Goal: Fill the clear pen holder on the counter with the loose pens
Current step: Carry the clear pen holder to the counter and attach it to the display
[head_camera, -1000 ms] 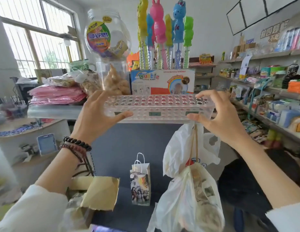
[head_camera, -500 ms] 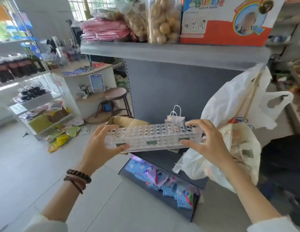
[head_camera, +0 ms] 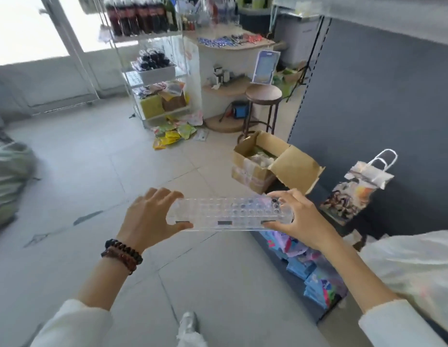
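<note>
The clear pen holder point(head_camera: 228, 213) is a long transparent block with rows of round holes, held level in the air above the tiled floor. My left hand point(head_camera: 150, 217) grips its left end, and my right hand point(head_camera: 296, 215) grips its right end. All of its holes look empty. Loose pens point(head_camera: 228, 40) lie spread on the curved white counter point(head_camera: 233, 50) far ahead, near the top of the view.
A round stool point(head_camera: 263, 93) stands before the counter. An open cardboard box point(head_camera: 270, 162) and a paper gift bag point(head_camera: 355, 189) sit by the dark shelving panel point(head_camera: 380, 101) on the right. A drinks rack point(head_camera: 152, 71) stands to the counter's left, with snack packets point(head_camera: 172, 134) on the floor.
Both hands took the holder down off the high shelf to waist height. My view swung left and down, from the shelf top to the floor and the counter.
</note>
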